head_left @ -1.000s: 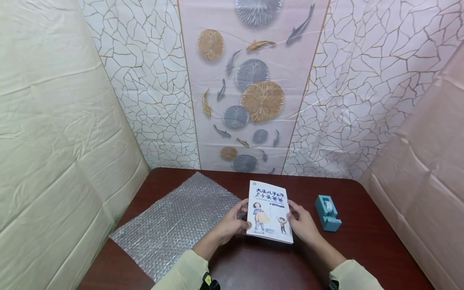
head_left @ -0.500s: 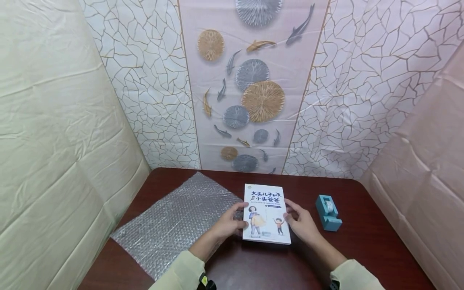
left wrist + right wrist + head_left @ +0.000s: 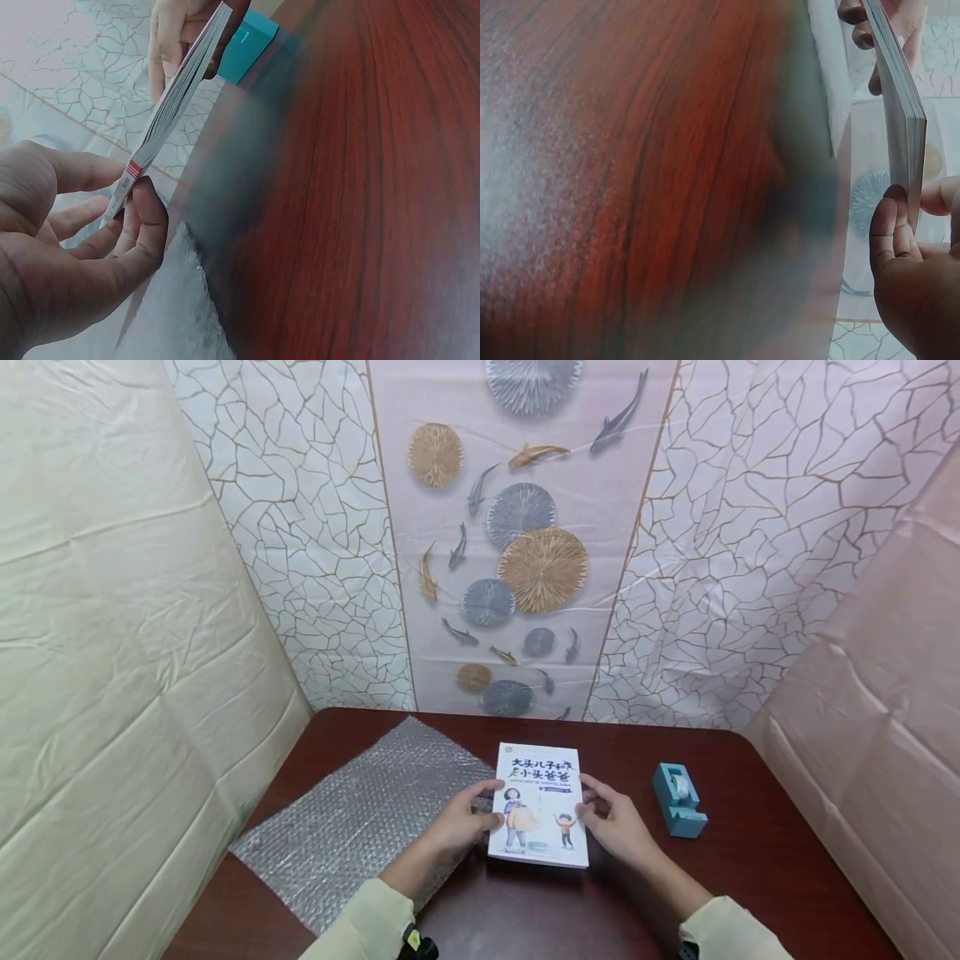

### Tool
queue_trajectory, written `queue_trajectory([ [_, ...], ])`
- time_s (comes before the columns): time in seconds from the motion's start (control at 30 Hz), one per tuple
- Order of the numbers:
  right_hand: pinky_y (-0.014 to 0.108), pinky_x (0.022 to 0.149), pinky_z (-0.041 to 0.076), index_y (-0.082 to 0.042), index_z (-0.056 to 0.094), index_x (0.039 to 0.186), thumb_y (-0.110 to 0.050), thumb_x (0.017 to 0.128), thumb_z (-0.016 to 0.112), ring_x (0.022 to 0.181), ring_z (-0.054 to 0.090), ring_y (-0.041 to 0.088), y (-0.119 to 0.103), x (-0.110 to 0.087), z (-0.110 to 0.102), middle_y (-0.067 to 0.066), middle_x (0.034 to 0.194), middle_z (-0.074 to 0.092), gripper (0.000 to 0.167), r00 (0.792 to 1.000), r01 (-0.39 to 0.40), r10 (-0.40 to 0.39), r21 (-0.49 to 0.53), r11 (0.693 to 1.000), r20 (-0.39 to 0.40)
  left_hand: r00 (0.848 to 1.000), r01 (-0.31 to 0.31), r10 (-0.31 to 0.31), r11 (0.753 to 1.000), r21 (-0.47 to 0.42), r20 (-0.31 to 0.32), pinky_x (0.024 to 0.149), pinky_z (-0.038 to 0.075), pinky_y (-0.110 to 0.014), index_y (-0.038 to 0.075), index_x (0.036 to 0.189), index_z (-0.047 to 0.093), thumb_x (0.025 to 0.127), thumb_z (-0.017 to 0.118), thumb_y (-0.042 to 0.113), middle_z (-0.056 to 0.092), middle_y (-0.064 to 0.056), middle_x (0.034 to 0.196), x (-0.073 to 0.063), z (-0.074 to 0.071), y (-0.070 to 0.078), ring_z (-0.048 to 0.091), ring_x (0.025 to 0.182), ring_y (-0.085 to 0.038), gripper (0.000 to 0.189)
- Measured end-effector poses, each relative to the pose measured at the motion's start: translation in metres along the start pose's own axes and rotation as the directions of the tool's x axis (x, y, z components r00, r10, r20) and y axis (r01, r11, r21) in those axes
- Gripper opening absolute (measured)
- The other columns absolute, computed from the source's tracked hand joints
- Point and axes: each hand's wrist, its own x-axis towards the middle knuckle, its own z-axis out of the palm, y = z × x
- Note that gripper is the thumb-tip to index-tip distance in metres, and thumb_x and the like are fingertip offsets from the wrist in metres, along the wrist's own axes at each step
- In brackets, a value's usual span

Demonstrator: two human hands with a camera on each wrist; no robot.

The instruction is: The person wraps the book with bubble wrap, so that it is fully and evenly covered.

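Note:
A white paperback book [image 3: 537,806] with a drawn figure and a child on its cover is held face up between both hands. My left hand [image 3: 463,817] pinches its left edge, thumb on the cover side and fingers beneath, as the left wrist view shows at the spine [image 3: 129,180]. On the opposite edge my right hand [image 3: 617,820] pinches it the same way; the right wrist view shows the page edges [image 3: 900,97]. Both wrist views show the book raised above the table, its reflection below. A sheet of bubble wrap [image 3: 367,818] lies flat to the left, partly under my left forearm.
A teal tape dispenser [image 3: 679,800] with a roll of clear tape stands on the right of the dark red wooden table [image 3: 780,860]. A patterned cloth wall [image 3: 675,635] rises behind the table's back edge, with pale cloth sides left and right.
Both hands have carried the book a little to the left and toward me, and its cover has turned slightly. The bubble wrap and tape dispenser have stayed in place.

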Motion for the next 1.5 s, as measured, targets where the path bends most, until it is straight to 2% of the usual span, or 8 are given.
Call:
queue_trajectory([
  [0.33,0.020,0.073,0.051,0.000,0.055,0.159,-0.002,0.102,0.070,0.094,0.066,0.019,-0.003,0.000,0.009,0.016,0.117,0.072,0.059,0.999,0.036,-0.037,0.022,0.999,0.022,1.000,0.003,-0.002,0.998,0.061,-0.020,0.062,0.054,-0.029,0.003,0.156,0.059,0.093,0.075,-0.003,0.059,-0.024,0.148,-0.005,-0.013,-0.004,0.060,0.075,-0.014,0.066],
  [0.57,0.020,0.081,0.052,0.002,0.056,0.158,0.002,0.098,0.071,0.096,0.066,0.017,-0.008,0.000,0.012,0.016,0.116,0.074,0.062,0.997,0.075,-0.076,0.031,0.997,0.032,0.999,0.024,-0.024,1.000,0.013,-0.028,0.065,0.059,-0.033,0.001,0.157,0.057,0.092,0.074,-0.007,0.056,-0.027,0.151,-0.008,-0.017,-0.006,0.066,0.078,-0.015,0.068],
  [0.87,0.022,0.082,0.051,-0.001,0.055,0.160,0.000,0.097,0.070,0.098,0.064,0.017,-0.012,0.000,0.016,0.012,0.118,0.073,0.065,0.997,0.056,-0.057,0.008,0.998,0.049,0.999,0.027,-0.027,1.000,-0.007,-0.033,0.064,0.059,-0.027,-0.002,0.158,0.054,0.091,0.073,-0.008,0.056,-0.027,0.150,-0.012,-0.021,-0.005,0.068,0.079,-0.014,0.070],
  [1.1,0.023,0.084,0.053,0.006,0.055,0.157,0.002,0.094,0.073,0.097,0.066,0.016,-0.015,0.003,0.020,0.013,0.115,0.074,0.066,0.990,0.126,-0.125,-0.005,0.992,0.066,0.997,0.028,-0.025,0.999,0.039,-0.071,0.064,0.058,-0.030,-0.002,0.158,0.054,0.091,0.074,-0.007,0.056,-0.027,0.149,-0.013,-0.027,-0.006,0.064,0.079,-0.015,0.070],
  [1.5,0.025,0.084,0.055,0.011,0.056,0.155,0.003,0.094,0.074,0.096,0.068,0.014,-0.021,0.006,0.029,0.013,0.114,0.076,0.063,0.978,0.186,-0.185,0.002,0.983,0.099,0.994,0.008,-0.002,0.998,0.061,-0.107,0.061,0.054,-0.025,-0.003,0.156,0.056,0.089,0.074,-0.006,0.056,-0.029,0.146,-0.017,-0.039,-0.011,0.060,0.077,-0.015,0.069],
])
